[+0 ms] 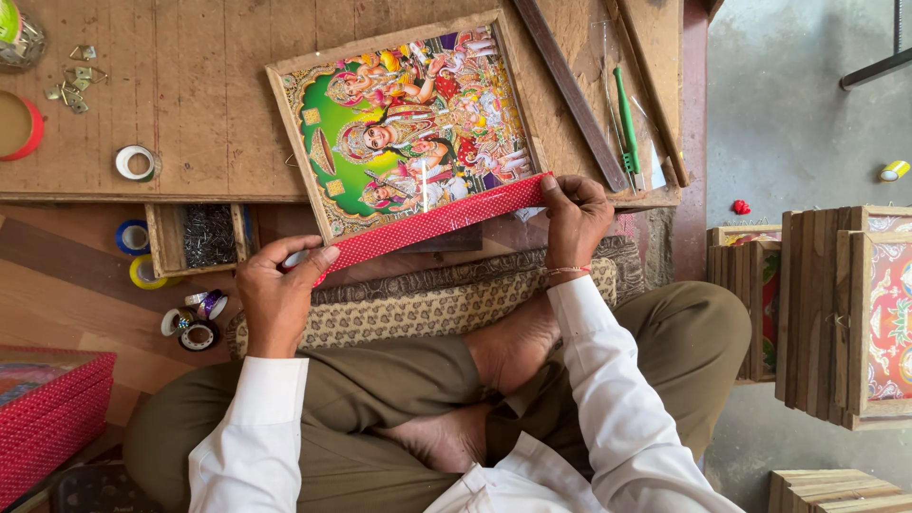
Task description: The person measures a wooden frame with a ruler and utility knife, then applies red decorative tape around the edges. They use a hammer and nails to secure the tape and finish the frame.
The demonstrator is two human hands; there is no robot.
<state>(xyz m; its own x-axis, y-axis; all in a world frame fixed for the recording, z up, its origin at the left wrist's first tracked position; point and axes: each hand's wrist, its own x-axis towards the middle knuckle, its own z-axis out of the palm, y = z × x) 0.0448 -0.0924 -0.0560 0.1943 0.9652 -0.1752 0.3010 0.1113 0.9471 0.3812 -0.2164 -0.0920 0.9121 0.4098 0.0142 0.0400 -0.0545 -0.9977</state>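
Pinching a red dotted tape strip (432, 224) along the colourful wood-framed picture (408, 123), left hand (275, 294) and right hand (575, 214) grip its ends.

left hand (277, 290) pinching, right hand (573, 217) pinching

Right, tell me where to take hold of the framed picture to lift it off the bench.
Grip the framed picture by its bare wooden left and right sides, coming from the near edge: the red strip covers that edge and overhangs the bench, so fingers can slip underneath there.
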